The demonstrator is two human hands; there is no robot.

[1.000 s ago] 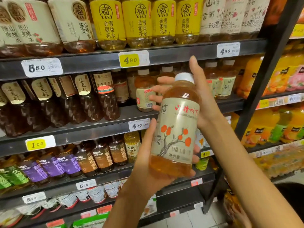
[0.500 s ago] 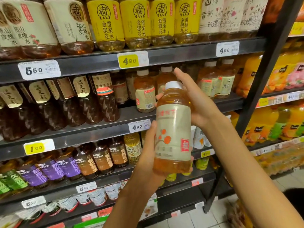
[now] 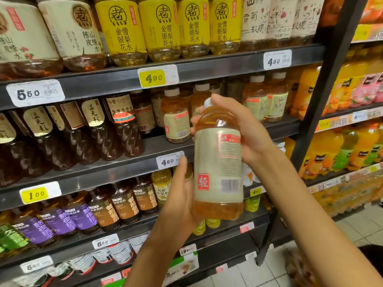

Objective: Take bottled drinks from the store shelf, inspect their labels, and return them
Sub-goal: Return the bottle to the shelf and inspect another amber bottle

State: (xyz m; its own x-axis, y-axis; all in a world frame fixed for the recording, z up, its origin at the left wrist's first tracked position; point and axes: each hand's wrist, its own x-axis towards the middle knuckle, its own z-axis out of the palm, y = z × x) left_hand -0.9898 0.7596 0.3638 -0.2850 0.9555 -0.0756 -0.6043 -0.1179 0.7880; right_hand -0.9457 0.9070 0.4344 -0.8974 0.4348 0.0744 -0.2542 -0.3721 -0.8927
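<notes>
Bottle [image 3: 218, 162] now turned round from tree picture to barcode and small print, upright just in front of the middle shelf [image 3: 124, 164], right hand [image 3: 240, 129] wrapped round the neck, left hand [image 3: 182, 195] cupping the base — label check likely near done, return next.

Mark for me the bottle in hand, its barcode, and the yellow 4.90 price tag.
Bottle in hand [image 3: 215, 162]: head view, on the pale label mid-body.
Barcode [image 3: 229, 185]: head view, middle of the striped patch low on the label.
Yellow 4.90 price tag [image 3: 153, 78]: head view, on the printed digits.
</notes>
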